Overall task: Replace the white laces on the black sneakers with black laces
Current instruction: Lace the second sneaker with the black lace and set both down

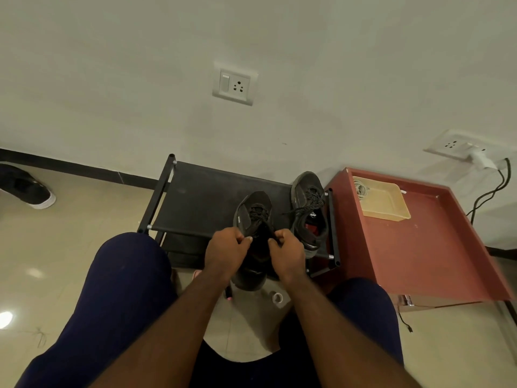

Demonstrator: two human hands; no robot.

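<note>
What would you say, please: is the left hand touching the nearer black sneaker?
Touching. Head view: the left hand pinches the nearer black sneaker at its laces.

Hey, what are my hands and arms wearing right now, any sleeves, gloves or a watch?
Nothing: the left hand and right hand are bare, no gloves, rings or watch visible, and both forearms are uncovered down to the frame's edge, with no sleeve in view.

Near sneaker [251,211] and far sneaker [306,191], black-laced, sit on rack [201,197].
</note>
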